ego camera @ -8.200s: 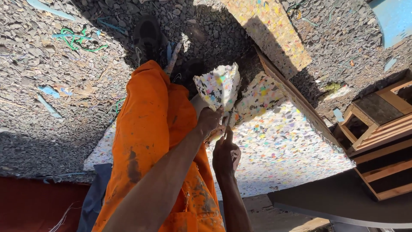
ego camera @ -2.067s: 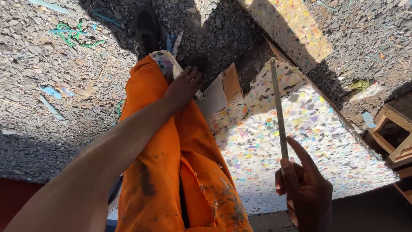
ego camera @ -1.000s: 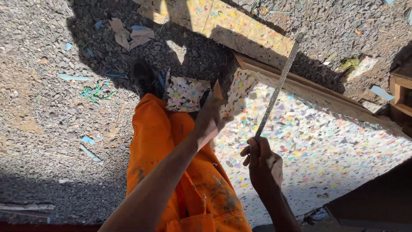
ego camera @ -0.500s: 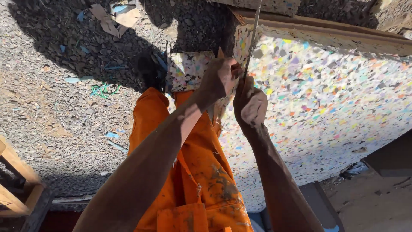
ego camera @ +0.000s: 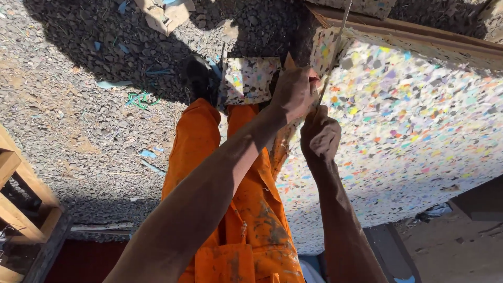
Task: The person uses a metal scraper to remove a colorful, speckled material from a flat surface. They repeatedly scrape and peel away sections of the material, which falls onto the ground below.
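The right hand (ego camera: 320,137) is closing in a fist round the lower end of a long thin blade (ego camera: 335,44), which is rising from it toward the top edge of the view and running along the cut edge of the speckled foam slab (ego camera: 408,131). Just beside it, the left hand (ego camera: 294,93) is gripping a loose flap of foam (ego camera: 250,79), pulling it away from the slab so that a narrow gap is showing between the two; the blade is standing in that gap. The knuckles of the two hands are lying near each other, nearly touching.

The flap is hanging over the knees of the orange trousers (ego camera: 236,209), which are filling the middle of the view below the hands. The slab is stretching away to the right, its far edge lying against a brown wooden frame (ego camera: 419,31) at the top. Its lower right edge is ending above a strip of bare ground (ego camera: 450,241).

To the left the gravel floor (ego camera: 78,120) is lying open, scattered with blue and green scraps. A wooden pallet (ego camera: 23,209) is standing at the far left edge, well apart from the hands. A torn piece of cardboard (ego camera: 165,13) is lying at the top.
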